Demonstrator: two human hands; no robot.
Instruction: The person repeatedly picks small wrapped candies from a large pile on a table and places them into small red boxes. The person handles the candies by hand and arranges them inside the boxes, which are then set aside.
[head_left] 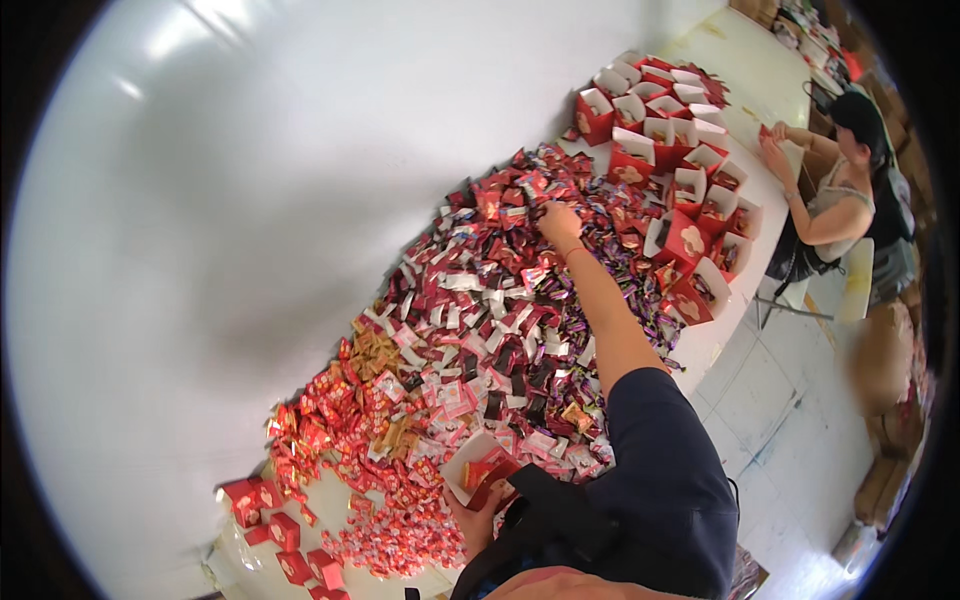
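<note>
My left hand [474, 520] is closed round a small open gift box [467, 462], red outside and white inside, close to my body. A few red and orange wrapped pieces lie in the box. My right arm stretches across the heap of wrapped candies [480, 330]. At its far part, my right hand [560, 224] reaches down among red and dark packets, its fingers curled together. What they pinch, if anything, is hidden. Around that hand lie red packets [490, 205] and purple-wrapped candies [640, 300].
Several filled red boxes [685, 240] stand open at the far right end of the table. Smaller closed red boxes [285, 532] lie at the near left. A white wall [200, 250] runs along the left side. Another person [840, 190] sits at the right, hands raised.
</note>
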